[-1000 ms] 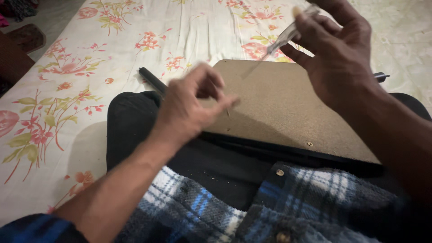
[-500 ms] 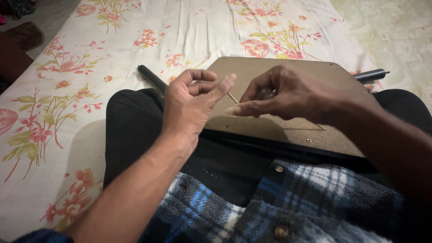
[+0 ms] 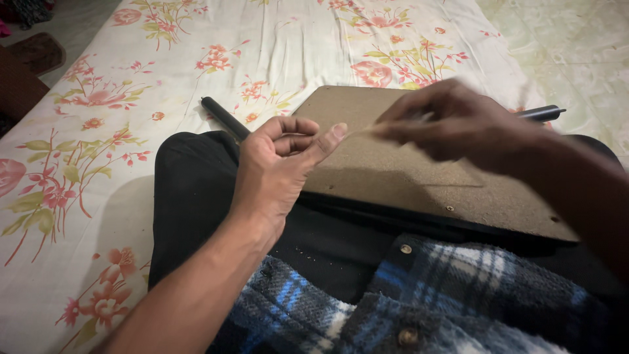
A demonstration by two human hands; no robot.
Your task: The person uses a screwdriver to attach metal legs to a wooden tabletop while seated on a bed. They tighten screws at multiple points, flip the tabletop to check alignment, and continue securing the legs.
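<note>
A white bedsheet (image 3: pixel 164 85) printed with pink flowers and green leaves is spread across the whole scene. Black trousers (image 3: pixel 196 190) are seen at the centre, drawn over the person's lap, and a blue, black and white plaid shirt (image 3: pixel 419 308) is seen along the lower edge. A brown hardboard panel (image 3: pixel 406 177) is laid across the lap, its rough side up, with a dark frame beneath its near edge. Two black rods are made out behind it: one (image 3: pixel 223 118) lies on the sheet at the left, one (image 3: pixel 540 113) juts out at the right.

The left hand (image 3: pixel 278 170) is held over the board's left corner, fingers curled in, thumb pressed to the forefinger. The right hand (image 3: pixel 465 128) is blurred, its fingertips pinched together. A thin pale sliver (image 3: pixel 359 130) is glimpsed between thumb and fingertips above the board; whether it is truly clamped by either hand cannot be told.
</note>
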